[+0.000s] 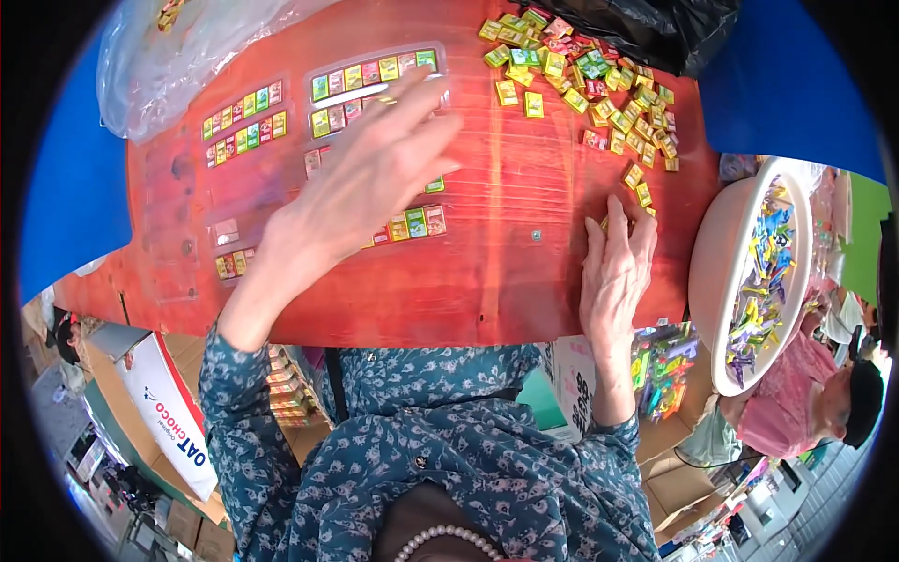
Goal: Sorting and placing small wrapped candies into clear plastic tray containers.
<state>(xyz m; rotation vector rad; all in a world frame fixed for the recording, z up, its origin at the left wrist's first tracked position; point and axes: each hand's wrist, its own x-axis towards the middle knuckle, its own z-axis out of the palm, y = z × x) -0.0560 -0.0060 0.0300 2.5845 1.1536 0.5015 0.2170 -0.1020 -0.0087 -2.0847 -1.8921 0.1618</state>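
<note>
My left hand (375, 164), smeared by motion, hangs over a clear plastic tray (443, 58) with rows of small colourful boxes in it. It hides much of the tray's middle, and I cannot make out whether its fingers hold anything. My right hand (618, 267) rests on the red table with fingers stretched and apart. Its fingertips touch or nearly touch a few small yellow boxes (642, 194), partly covered by the fingers. A loose pile of small yellow, red and green boxes (618, 103) spreads beyond my right hand.
Left of the tray lies another clear tray with rows of boxes (248, 139). A clear plastic bag (159, 75) sits far left, a black bag (655, 33) far right. At the right edge stands a white basin (710, 272) of colourful small pieces. A person in pink (787, 403) is beyond.
</note>
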